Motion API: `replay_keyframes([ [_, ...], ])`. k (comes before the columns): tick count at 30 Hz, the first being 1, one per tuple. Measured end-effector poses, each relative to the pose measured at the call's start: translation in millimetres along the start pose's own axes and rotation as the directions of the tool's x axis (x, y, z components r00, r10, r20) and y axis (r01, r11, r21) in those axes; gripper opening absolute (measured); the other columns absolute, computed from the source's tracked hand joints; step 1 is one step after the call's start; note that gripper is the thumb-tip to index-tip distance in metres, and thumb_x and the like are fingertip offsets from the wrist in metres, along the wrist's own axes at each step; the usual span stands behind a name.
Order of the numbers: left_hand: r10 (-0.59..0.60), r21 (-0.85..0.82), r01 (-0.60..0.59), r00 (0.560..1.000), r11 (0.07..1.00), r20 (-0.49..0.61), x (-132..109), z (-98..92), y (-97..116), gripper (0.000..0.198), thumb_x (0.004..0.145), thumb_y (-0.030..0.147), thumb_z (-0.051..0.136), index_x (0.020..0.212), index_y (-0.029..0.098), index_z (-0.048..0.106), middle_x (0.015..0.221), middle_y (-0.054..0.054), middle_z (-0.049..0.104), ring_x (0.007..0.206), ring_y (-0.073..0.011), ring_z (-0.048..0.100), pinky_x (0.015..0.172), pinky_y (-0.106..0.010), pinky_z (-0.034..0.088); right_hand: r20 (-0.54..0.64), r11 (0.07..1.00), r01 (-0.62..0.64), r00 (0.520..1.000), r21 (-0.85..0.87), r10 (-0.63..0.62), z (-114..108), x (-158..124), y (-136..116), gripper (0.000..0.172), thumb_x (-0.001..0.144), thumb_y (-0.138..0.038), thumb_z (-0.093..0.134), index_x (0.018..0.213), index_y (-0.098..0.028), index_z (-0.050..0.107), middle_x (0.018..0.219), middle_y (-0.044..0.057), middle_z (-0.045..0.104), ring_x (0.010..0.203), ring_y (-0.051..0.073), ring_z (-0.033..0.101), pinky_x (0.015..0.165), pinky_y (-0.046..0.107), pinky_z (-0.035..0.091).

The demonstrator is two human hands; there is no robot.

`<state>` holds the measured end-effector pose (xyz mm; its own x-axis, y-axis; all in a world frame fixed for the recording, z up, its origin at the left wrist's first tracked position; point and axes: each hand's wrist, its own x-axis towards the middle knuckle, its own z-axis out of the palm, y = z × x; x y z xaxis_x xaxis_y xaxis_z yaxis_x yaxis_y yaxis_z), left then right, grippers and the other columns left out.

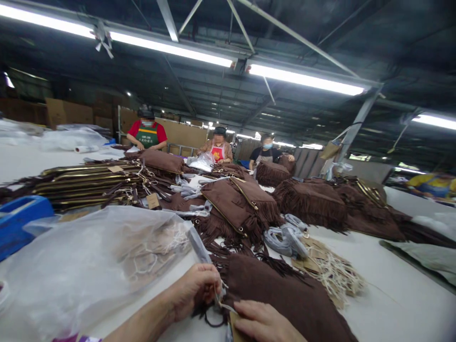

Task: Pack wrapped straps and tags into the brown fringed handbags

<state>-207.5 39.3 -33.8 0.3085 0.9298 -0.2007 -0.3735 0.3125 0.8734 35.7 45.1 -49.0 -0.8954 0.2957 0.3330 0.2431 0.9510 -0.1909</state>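
A brown fringed bag (281, 299) lies on the table right in front of me. Over its left edge, my left hand (199, 289) is closed, thumb and finger pinching a thin white string (225, 306). The string runs to a tan cardboard tag (238, 328) at the bottom of the view. My right hand (265, 322) has its fingers on that tag and grips it; its thumb is hidden. A dark cord loop (213, 322) hangs beneath my left hand.
A clear plastic bag (89, 256) of tags lies left, beside a blue tape dispenser (26, 221). Stacked brown fringed bags (242, 204), wrapped grey straps (285, 240) and strung tags (331, 270) lie ahead and right. Several people (147, 135) work across the table.
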Motion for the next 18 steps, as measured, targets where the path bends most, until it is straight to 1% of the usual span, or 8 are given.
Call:
replay_keyframes([
  [2, 0.002, -0.034, -0.001, 1.000, 0.999, 0.023, -3.1, 1.5, 2.8, 0.017, 0.055, 0.026, 0.068, 0.058, 0.015, 0.054, 0.059, -0.002, 0.063, 0.050, -0.0088, 0.045, 0.051, -0.021, 0.030, -0.018, 0.993, -0.003, 1.000, -0.117, 0.000, 8.4, 2.3, -0.1, 0.033, 0.101, -0.036, 0.041, 0.129, -0.024, 0.054, 0.121, 0.011, 0.069, 0.104, 0.020, 0.067, 0.085, 0.025, 0.053],
  [4, 0.007, -0.055, -0.004, 0.999, 0.998, 0.042, -6.0, 1.7, 5.8, 0.017, 0.054, 0.027, 0.068, 0.059, 0.014, 0.058, 0.070, -0.008, 0.070, 0.059, -0.0123, 0.055, 0.057, -0.022, 0.036, -0.107, 0.994, -0.037, 0.994, -0.107, 0.025, 13.5, 7.0, -2.3, 0.034, 0.102, -0.042, 0.036, 0.120, -0.023, 0.058, 0.113, 0.010, 0.072, 0.095, 0.019, 0.069, 0.079, 0.025, 0.053],
  [7, 0.022, -0.103, -0.011, 0.995, 0.995, 0.097, -7.7, 0.0, 7.6, 0.016, 0.053, 0.026, 0.066, 0.061, 0.013, 0.061, 0.089, -0.014, 0.074, 0.071, -0.0174, 0.062, 0.064, -0.025, 0.041, -0.233, 0.960, -0.265, 0.931, 0.093, 0.280, 12.7, 16.6, -6.8, 0.042, 0.103, -0.041, 0.024, 0.093, -0.021, 0.060, 0.085, 0.005, 0.071, 0.073, 0.015, 0.067, 0.066, 0.021, 0.050],
  [10, 0.057, -0.122, -0.047, 0.996, 0.991, 0.073, -6.5, -1.7, 5.4, 0.017, 0.051, 0.018, 0.064, 0.066, 0.012, 0.066, 0.101, -0.013, 0.073, 0.053, -0.0080, 0.053, 0.053, -0.021, 0.033, -0.105, 0.855, -0.504, 0.850, 0.125, 0.516, 2.7, 30.8, -11.8, 0.031, 0.099, -0.026, 0.030, 0.081, -0.020, 0.055, 0.076, 0.005, 0.067, 0.066, 0.016, 0.062, 0.061, 0.024, 0.044],
  [13, 0.089, -0.060, -0.087, 0.995, 0.994, 0.039, -5.1, -1.9, 3.1, 0.019, 0.054, 0.016, 0.068, 0.073, 0.014, 0.071, 0.101, -0.008, 0.073, 0.041, -0.0019, 0.038, 0.047, -0.020, 0.024, 0.036, 0.808, -0.589, 0.808, 0.022, 0.588, -8.8, 47.4, -16.2, 0.025, 0.093, -0.016, 0.035, 0.081, -0.018, 0.057, 0.080, 0.010, 0.071, 0.069, 0.020, 0.062, 0.060, 0.028, 0.038],
  [15, 0.164, 0.037, -0.167, 0.984, 0.985, 0.077, -4.6, -1.8, 3.2, 0.013, 0.057, 0.018, 0.071, 0.069, 0.015, 0.073, 0.095, -0.007, 0.073, 0.052, -0.0065, 0.050, 0.054, -0.021, 0.034, 0.067, 0.800, -0.599, 0.799, 0.000, 0.598, -14.1, 57.0, -17.9, 0.027, 0.093, -0.016, 0.036, 0.081, -0.018, 0.059, 0.080, 0.010, 0.071, 0.068, 0.020, 0.062, 0.059, 0.028, 0.035],
  [16, 0.216, 0.099, -0.227, 0.970, 0.969, 0.109, -4.4, -1.8, 3.6, 0.009, 0.058, 0.019, 0.071, 0.066, 0.015, 0.074, 0.093, -0.007, 0.072, 0.064, -0.0111, 0.057, 0.063, -0.023, 0.040, 0.064, 0.805, -0.594, 0.804, 0.017, 0.592, -15.9, 61.1, -18.5, 0.027, 0.093, -0.017, 0.037, 0.080, -0.018, 0.060, 0.078, 0.009, 0.071, 0.067, 0.019, 0.061, 0.059, 0.028, 0.034],
  [18, 0.322, 0.234, -0.358, 0.930, 0.904, 0.180, -3.9, -1.3, 3.9, 0.006, 0.062, 0.019, 0.070, 0.063, 0.016, 0.075, 0.094, -0.008, 0.070, 0.091, -0.0200, 0.061, 0.084, -0.027, 0.043, 0.039, 0.816, -0.566, 0.824, 0.114, 0.566, -17.6, 68.5, -19.3, 0.024, 0.093, -0.020, 0.042, 0.077, -0.019, 0.061, 0.074, 0.005, 0.069, 0.066, 0.017, 0.059, 0.059, 0.026, 0.033],
])
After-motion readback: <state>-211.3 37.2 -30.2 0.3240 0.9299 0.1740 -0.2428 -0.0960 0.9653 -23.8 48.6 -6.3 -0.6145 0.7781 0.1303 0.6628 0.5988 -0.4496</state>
